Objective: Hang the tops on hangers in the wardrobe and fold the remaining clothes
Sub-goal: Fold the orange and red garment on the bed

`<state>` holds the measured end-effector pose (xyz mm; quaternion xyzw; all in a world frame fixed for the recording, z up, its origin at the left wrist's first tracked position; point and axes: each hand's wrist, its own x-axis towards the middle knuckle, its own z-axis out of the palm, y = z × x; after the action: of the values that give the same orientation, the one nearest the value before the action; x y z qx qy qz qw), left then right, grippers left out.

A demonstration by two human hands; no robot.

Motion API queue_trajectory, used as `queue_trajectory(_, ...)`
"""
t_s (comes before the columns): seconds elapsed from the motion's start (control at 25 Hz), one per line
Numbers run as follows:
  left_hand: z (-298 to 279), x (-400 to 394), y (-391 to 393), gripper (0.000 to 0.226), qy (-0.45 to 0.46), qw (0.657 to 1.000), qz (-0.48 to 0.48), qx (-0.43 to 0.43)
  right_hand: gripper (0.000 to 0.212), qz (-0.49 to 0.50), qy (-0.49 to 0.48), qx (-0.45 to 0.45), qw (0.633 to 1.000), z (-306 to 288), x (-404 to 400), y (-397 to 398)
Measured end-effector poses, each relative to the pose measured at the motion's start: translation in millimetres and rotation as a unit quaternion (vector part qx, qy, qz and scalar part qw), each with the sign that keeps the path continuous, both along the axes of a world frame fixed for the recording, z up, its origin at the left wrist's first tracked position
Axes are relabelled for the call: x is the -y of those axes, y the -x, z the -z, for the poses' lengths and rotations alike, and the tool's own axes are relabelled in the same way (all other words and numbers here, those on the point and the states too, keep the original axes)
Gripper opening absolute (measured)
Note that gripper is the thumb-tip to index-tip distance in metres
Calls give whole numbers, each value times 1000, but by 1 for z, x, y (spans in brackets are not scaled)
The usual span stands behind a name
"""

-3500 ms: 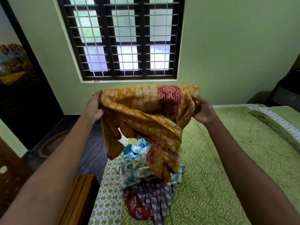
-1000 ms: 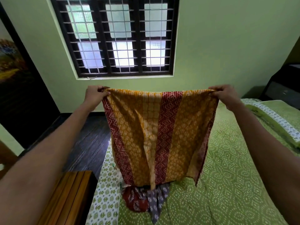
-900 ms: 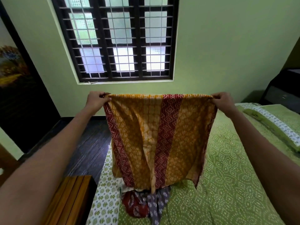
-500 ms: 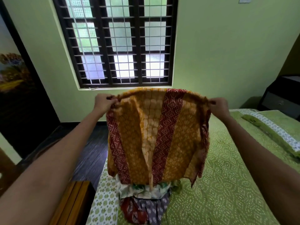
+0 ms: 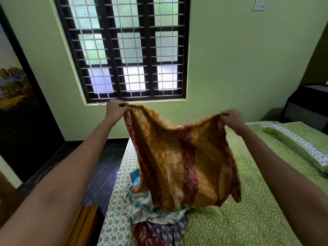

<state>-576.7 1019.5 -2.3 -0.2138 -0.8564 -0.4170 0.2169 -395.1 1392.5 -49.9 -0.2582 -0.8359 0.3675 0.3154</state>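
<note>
Mustard cloth with dark red patterned bands, a garment (image 5: pixel 179 157), hangs between my two hands above the bed (image 5: pixel 248 210). My left hand (image 5: pixel 115 109) has its grip pinched tight on one top corner, fingers curled over the bunched edge, held up in front of the lower edge of the window. My right hand (image 5: pixel 231 118) has its grip closed on the other top corner, thumb and fingers pressed round the fabric, and sits a little lower than the left one. Between the two grips the top edge sags in a dip, so the cloth billows and blurs rather than hanging flat. Its lower hem dangles just over the pile of clothes (image 5: pixel 156 215), and I cannot tell whether it touches.

That pile lies on the bed near its left edge, directly under the garment: a pale piece printed with blue and teal on top, and a grey and a dark red printed piece below it, nearer to me. The bed wears a green spread dotted with white, with a white patterned border down its left side. A pillow (image 5: pixel 300 148) lies on the bed far to the right of the garment. Left of the bed is dark flooring, and a wooden piece (image 5: pixel 81 228) stands beside the bed's near left corner.
</note>
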Motion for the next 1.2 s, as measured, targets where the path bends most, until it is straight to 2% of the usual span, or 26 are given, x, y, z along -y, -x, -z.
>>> queue_trajectory(0.04, 1, -7, -3, 20, 26, 1000, 15, -2, 23, 39, 1, -19, 999, -1, -5, 0)
queue_trajectory(0.08, 0, -16, -9, 19, 56, 997, 48, -12, 28, 132, 38, -73, 988, -3, -12, -3)
queue_trajectory(0.12, -1, -22, -14, 18, 73, 994, 75, -22, 31, 219, 105, -106, 964, -3, -16, -10)
queue_trajectory(0.16, -3, -22, -14, 19, 72, 994, 78, -34, 31, 263, 134, -105, 950, 3, -24, -11)
queue_trajectory(0.2, -4, -18, -8, 19, 51, 997, 53, -37, 27, 236, 120, -104, 959, 6, -20, -12)
queue_trajectory(0.28, 1, 1, 9, 13, -72, 996, -57, -9, 19, 72, 39, -44, 996, 12, -7, -2)
queue_trajectory(0.32, 6, 11, 17, 10, -115, 988, -97, 16, 21, 36, -3, -25, 999, 16, -7, 1)
queue_trajectory(0.36, 9, 14, 17, 13, -116, 989, -83, 40, 23, 42, -13, -30, 999, 13, -7, 1)
queue_trajectory(0.44, 10, 6, 10, 24, -9, 998, 25, 58, 22, 132, 23, -90, 987, 15, -20, -4)
queue_trajectory(0.48, 9, 3, 6, 25, 36, 997, 48, 38, 22, 150, 34, -93, 984, 17, -24, -7)
queue_trajectory(0.6, 3, 14, 11, 24, 6, 1000, 1, 5, 32, 51, -19, -53, 997, 17, -19, -8)
queue_trajectory(0.76, 10, 25, 19, 25, 127, 992, 24, 2, 24, 73, -56, -27, 995, 12, -25, 3)
queue_trajectory(0.88, 8, 27, 24, 26, 105, 994, 10, 7, 24, 59, -43, -5, 997, 10, -25, 6)
queue_trajectory(1.04, 4, 26, 19, 27, 9, 1000, -6, 6, 40, 70, -61, -32, 995, -9, -20, 9)
queue_trajectory(1.2, 2, 28, 17, 27, 8, 1000, 9, -1, 35, 83, -71, -29, 994, -14, -19, 10)
